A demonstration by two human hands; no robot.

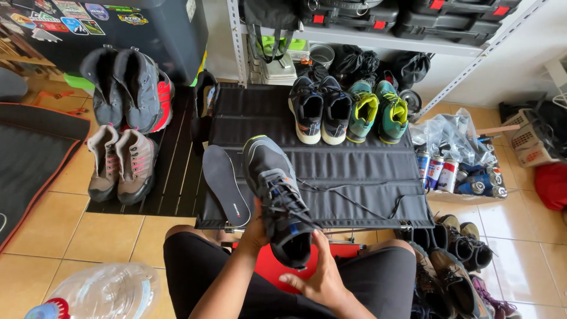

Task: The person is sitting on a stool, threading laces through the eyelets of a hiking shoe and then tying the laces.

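I hold a dark grey lace-up shoe (276,189) with both hands above the near edge of a black fabric mat (366,171). My left hand (255,231) grips its left side near the opening. My right hand (319,273) cups the heel from below. Its loose laces (348,198) trail across the mat to the right. A dark insole (226,184) lies flat on the mat just left of the shoe. My knees in black shorts frame the bottom of the view.
A black pair of shoes (321,109) and a teal pair (377,111) stand at the mat's far edge. Two pairs of boots (121,127) sit on a slatted board at left. Spray cans (449,174) and more shoes (455,260) crowd the right. A plastic bottle (100,292) lies bottom left.
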